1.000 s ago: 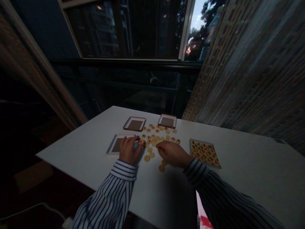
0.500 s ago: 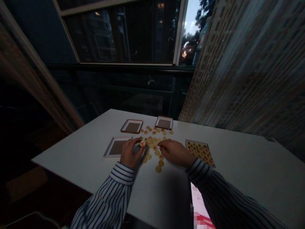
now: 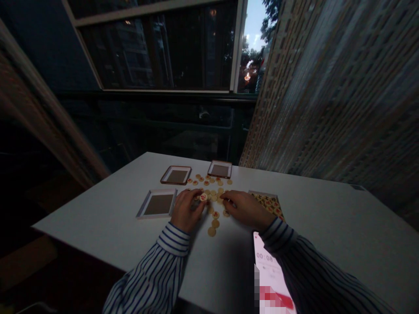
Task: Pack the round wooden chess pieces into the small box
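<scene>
My left hand (image 3: 186,212) pinches a round xiangqi piece (image 3: 203,197) with a red character between thumb and fingers, just above the loose pieces. Opposite it, my right hand (image 3: 248,210) is closed in a pinch at the right side of the pile; whatever its fingertips hold is hidden. Between and beyond the hands lie several loose pale wooden pieces (image 3: 211,232), some showing red characters, others blank side up. To the right, a shallow box (image 3: 262,192) holds rows of pieces with dark and red characters, partly covered by my right hand and sleeve.
A shallow pale tray (image 3: 141,210) stands left of my left hand. Two brown-rimmed trays (image 3: 161,179) are at the back of the white table (image 3: 108,218). A lit phone (image 3: 266,270) lies under my right forearm. Curtains (image 3: 314,100) and a window are behind.
The view has shifted slightly. Both hands have moved a little over the pile, the left one rightward among the pieces, still pinching a red-marked xiangqi piece. Some loose pieces near the hands have shifted.
</scene>
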`<state>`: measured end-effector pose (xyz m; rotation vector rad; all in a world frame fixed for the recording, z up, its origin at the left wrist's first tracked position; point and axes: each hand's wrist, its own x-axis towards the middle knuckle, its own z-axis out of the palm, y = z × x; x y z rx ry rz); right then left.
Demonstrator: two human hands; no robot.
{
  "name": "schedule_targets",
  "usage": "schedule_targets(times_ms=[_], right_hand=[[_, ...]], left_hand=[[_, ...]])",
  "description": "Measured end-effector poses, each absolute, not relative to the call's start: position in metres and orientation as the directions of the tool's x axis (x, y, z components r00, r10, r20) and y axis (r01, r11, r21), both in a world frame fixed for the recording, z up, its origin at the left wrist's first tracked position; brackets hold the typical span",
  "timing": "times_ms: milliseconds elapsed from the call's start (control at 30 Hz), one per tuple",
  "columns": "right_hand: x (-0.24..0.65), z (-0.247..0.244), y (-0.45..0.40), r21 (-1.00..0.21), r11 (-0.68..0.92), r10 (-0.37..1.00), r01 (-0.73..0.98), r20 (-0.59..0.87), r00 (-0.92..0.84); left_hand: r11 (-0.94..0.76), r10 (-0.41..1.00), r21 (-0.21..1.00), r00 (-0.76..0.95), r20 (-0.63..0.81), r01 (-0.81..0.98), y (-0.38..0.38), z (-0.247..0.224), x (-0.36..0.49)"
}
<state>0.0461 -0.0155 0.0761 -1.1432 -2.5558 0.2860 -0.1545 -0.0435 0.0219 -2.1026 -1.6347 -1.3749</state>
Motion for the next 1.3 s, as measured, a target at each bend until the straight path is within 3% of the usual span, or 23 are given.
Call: schedule_targets(times_ms=[1300], right_hand=[[0.106,0.065,-0.018,-0.416,0.547,0.837,0.727,0.278,-0.471]], left_hand=[[-0.485,0.749,0.459,0.082,0.657,0.744,-0.022,0.031,-0.072]])
